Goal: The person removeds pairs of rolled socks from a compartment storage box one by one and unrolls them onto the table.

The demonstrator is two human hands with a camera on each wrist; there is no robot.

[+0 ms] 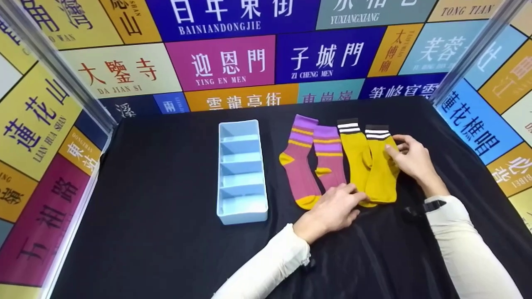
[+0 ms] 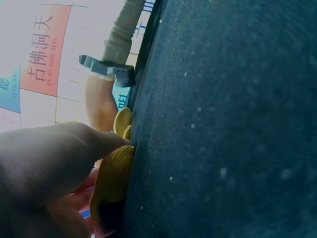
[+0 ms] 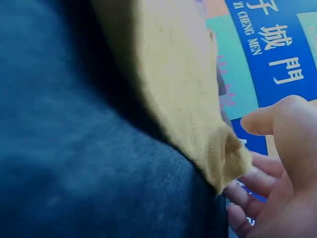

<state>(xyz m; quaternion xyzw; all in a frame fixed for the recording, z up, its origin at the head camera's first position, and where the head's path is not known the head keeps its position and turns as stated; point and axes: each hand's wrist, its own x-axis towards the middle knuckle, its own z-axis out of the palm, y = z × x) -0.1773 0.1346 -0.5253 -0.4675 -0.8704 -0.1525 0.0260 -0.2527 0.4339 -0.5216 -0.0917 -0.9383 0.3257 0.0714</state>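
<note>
Two mustard socks lie side by side with black-and-white striped cuffs, the left mustard sock (image 1: 353,151) partly under the right mustard sock (image 1: 383,178). My left hand (image 1: 334,207) reaches over the toe end of the left one, fingertips right at its toe. In the left wrist view the thumb (image 2: 106,144) overlaps the mustard fabric (image 2: 116,171). My right hand (image 1: 413,160) is at the right sock's outer edge below the cuff, thumb over it. The right wrist view shows thumb and fingers (image 3: 255,181) spread apart around a corner of the sock (image 3: 228,158).
Left of the mustard socks lies a pair of pink-and-purple socks, the left pink sock (image 1: 301,174) and the right pink sock (image 1: 330,160), partly behind my left hand. A light blue divided box (image 1: 242,218) stands further left on the black cloth (image 1: 166,187). Sign-patterned panels (image 1: 232,62) enclose the table.
</note>
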